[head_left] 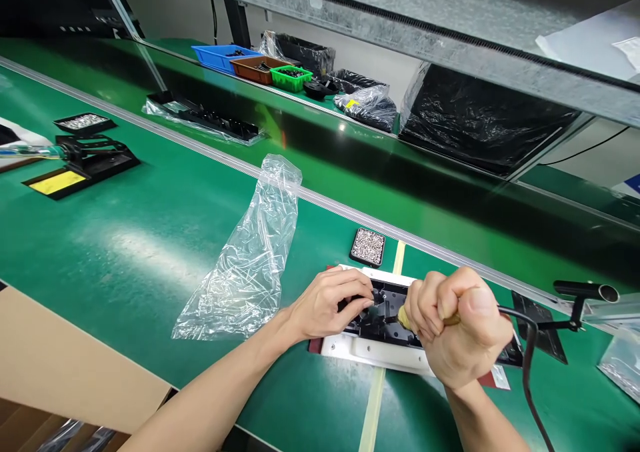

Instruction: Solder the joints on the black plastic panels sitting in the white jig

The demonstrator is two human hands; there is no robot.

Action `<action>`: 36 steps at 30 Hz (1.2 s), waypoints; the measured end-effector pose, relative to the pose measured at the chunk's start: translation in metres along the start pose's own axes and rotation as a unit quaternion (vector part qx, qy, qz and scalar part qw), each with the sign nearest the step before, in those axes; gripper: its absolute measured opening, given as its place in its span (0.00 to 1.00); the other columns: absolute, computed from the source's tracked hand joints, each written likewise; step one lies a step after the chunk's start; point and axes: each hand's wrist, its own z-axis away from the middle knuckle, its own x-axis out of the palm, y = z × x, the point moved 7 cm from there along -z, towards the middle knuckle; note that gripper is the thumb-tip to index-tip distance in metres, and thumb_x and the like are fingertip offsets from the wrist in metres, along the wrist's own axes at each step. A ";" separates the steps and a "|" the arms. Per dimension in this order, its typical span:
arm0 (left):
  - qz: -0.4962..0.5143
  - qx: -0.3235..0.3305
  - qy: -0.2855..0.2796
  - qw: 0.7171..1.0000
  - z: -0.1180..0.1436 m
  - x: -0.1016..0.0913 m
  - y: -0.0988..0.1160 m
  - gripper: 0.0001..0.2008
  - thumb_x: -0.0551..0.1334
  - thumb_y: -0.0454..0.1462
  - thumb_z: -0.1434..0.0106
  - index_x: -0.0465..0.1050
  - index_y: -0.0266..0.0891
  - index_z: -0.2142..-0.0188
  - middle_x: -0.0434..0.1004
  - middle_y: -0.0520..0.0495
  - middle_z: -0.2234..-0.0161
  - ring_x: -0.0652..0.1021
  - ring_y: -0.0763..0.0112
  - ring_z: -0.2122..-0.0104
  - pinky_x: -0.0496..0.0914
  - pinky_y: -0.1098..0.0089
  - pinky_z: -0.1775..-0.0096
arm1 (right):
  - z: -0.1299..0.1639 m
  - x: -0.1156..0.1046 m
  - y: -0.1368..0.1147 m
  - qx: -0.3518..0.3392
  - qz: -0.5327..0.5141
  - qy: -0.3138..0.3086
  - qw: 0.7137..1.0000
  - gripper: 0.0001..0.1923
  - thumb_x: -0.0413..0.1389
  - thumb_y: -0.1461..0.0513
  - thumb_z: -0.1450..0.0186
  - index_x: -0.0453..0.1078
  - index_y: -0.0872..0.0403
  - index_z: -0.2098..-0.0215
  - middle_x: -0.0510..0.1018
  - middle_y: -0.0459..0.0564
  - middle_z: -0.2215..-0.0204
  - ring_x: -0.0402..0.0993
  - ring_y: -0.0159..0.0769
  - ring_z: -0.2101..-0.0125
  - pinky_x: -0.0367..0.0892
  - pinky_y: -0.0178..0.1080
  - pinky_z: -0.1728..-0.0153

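Green matting covers the long workbench (pixel 150 239), with a raised shelf behind it, and everything below is placed from the white fixture plate (pixel 380 353) near the front edge. Far to its left sits a black soldering-iron stand (pixel 83 162) with a yellow sponge pad. Nearer, just left of the plate, an empty clear plastic bag (pixel 250 259) lies crumpled on the mat. Just behind the plate rests a small black tray of screws (pixel 369 247). On the plate itself lies a black plastic part (pixel 383 312). The left hand (pixel 327 302) presses down on the part's left end, fingers curled over it, steadying rather than gripping. The right hand (pixel 463 329) is closed in a fist around a yellowish tool handle (pixel 404 317), whose black cable (pixel 525 359) trails off to the right; the tip is hidden by the fingers, pointing into the part. Right of the plate stands a second black tool holder (pixel 575 305). On the shelf behind are blue, brown and green bins (pixel 250 65) and black bags (pixel 480 119).

Judging by the grip, the step in hand is working a spot on the part with the corded tool. The next move would call for a steady tip and a firm left hand, so the part does not shift on the plate.
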 end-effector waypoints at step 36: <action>-0.011 0.002 0.000 1.000 -0.001 -0.002 0.003 0.06 0.60 0.34 0.27 0.76 0.37 0.59 0.81 0.47 0.58 0.80 0.68 0.57 0.67 0.65 0.56 | 0.001 0.000 -0.003 -0.005 0.003 -0.002 1.000 0.22 0.54 0.55 0.31 0.59 0.53 0.81 0.55 0.40 0.88 0.49 0.25 0.88 0.49 0.28 0.89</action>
